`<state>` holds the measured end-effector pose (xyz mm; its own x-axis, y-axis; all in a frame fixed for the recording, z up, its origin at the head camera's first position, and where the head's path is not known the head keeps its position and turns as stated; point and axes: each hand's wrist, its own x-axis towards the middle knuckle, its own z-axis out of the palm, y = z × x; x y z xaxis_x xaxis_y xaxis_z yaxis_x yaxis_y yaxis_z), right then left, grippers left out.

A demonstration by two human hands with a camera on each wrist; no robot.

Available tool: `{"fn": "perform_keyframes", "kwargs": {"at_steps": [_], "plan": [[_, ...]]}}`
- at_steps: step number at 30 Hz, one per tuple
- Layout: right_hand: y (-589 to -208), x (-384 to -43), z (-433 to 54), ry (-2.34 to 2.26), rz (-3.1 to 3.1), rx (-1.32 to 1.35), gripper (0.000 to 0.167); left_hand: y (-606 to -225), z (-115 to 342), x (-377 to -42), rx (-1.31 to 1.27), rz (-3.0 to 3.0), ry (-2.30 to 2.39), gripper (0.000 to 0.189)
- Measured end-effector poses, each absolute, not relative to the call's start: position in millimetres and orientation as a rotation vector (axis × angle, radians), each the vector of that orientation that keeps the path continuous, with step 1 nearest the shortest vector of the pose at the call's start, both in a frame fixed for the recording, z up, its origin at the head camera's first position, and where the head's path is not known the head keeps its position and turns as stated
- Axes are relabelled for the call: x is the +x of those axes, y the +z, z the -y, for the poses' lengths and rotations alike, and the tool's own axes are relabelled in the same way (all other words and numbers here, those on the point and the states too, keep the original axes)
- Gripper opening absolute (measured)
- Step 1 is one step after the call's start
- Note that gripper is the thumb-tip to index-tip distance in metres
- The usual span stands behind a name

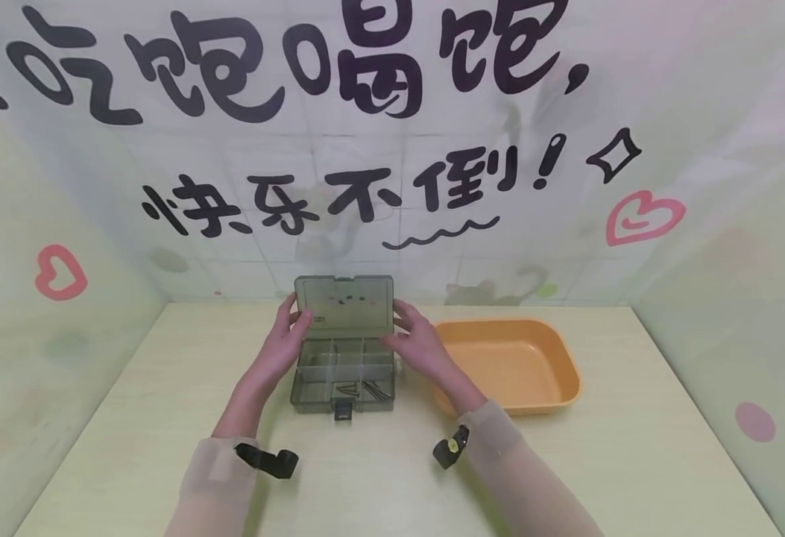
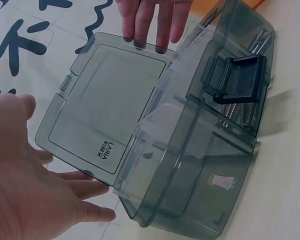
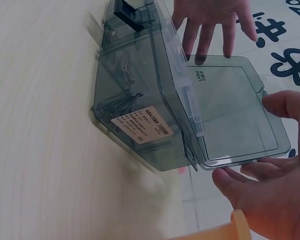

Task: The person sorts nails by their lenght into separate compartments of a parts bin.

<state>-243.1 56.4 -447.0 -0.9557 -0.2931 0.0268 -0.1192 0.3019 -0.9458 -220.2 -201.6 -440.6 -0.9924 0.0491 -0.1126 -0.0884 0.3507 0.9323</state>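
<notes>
A translucent grey-green plastic storage box [image 1: 343, 373] stands on the table with its hinged lid [image 1: 346, 307] raised. Dividers split the box into several compartments. Screws [image 1: 375, 390] lie in front compartments, and a dark latch [image 1: 343, 410] hangs at the front. At the lid's left edge is my left hand [image 1: 285, 339], its fingers extended behind the lid and its thumb apart from them. My right hand [image 1: 422, 344] is at the lid's right edge; in the right wrist view its thumb overlaps the lid and its fingertips touch the edge.
An orange plastic tray [image 1: 506, 365] stands to the right of the box, partly behind my right forearm. A pale wall [image 1: 392, 268] with large black writing rises behind the light wood table [image 1: 365, 477]. A printed label [image 3: 142, 125] is on the box's side.
</notes>
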Motion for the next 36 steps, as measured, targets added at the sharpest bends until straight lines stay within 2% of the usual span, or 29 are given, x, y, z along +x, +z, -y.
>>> {"fn": "perform_keyframes", "kwargs": {"at_steps": [7, 18, 26, 32, 36], "plan": [[-448.6, -243.4, -57.9, -1.8, -2.305, -0.468, 0.085, -435.9, 203.5, -221.8, 0.0, -2.385, 1.791, 0.077], [-449.5, -242.3, -61.3, -1.856, -2.197, -0.489, 0.081, -437.9, 213.9, -216.4, 0.054, -2.158, 1.97, 0.073], [-450.0, -241.4, -62.5, -1.852, -2.204, -0.594, 0.092, -439.6, 215.8, -214.1, 0.064, -2.159, 1.978, 0.073], [-447.6, -233.9, -65.6, -1.768, -2.25, -0.604, 0.086, -437.7, 215.1, -210.7, 0.075, -2.112, 2.02, 0.076], [-446.1, -227.0, -68.8, -1.735, -2.278, -0.629, 0.073, -439.4, 213.5, -207.2, 0.123, -2.095, 2.046, 0.072]]}}
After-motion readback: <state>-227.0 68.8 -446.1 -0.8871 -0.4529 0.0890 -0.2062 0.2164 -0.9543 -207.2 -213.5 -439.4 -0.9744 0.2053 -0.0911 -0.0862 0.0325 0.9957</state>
